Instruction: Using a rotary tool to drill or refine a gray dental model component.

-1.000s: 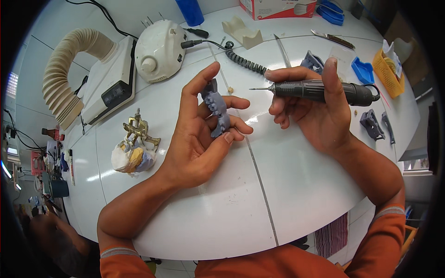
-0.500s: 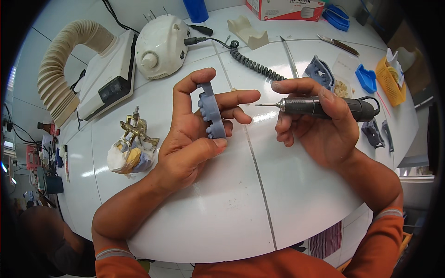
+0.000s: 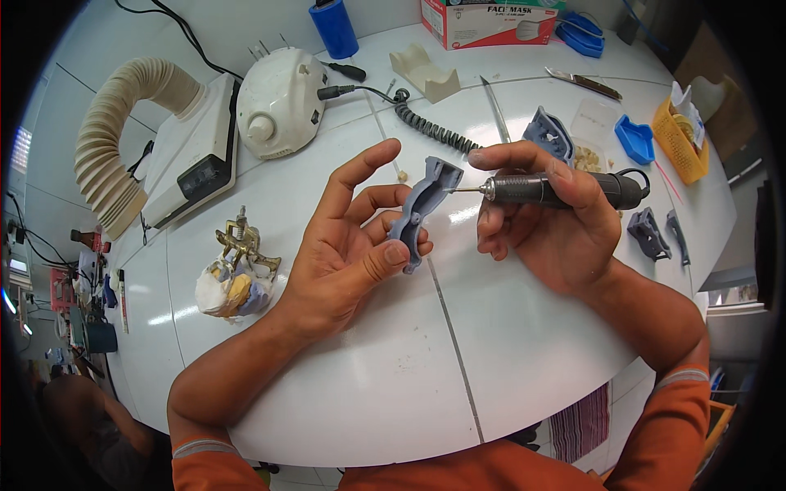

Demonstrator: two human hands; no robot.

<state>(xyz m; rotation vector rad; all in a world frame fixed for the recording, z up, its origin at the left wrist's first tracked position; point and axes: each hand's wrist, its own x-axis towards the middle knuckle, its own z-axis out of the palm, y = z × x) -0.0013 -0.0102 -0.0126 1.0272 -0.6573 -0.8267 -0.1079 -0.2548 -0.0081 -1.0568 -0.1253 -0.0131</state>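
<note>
Beyond the black handpiece [image 3: 528, 190] lie a coiled cable [image 3: 432, 126] and pointed tool [image 3: 495, 112].

So the left hand [image 3: 340, 245] is holding a curved, hollow blue-grey dental model [image 3: 429, 182], thumb pressing near its lower end, index finger sticking up free. The right hand [image 3: 565, 245] is gripping a black cylindrical rotary handpiece [image 3: 532, 190] sideways, its thin metal bit [image 3: 468, 190] pointing at the model's upper edge; can't tell if it's actually touching. Over on the left, a brass-coloured hinged metal frame [image 3: 240, 239] is standing with white, yellow and blue-grey casts [image 3: 236, 286]. Farther back, a coiled black cord [image 3: 434, 131] is running from a rounded white control box [image 3: 278, 106].
</note>
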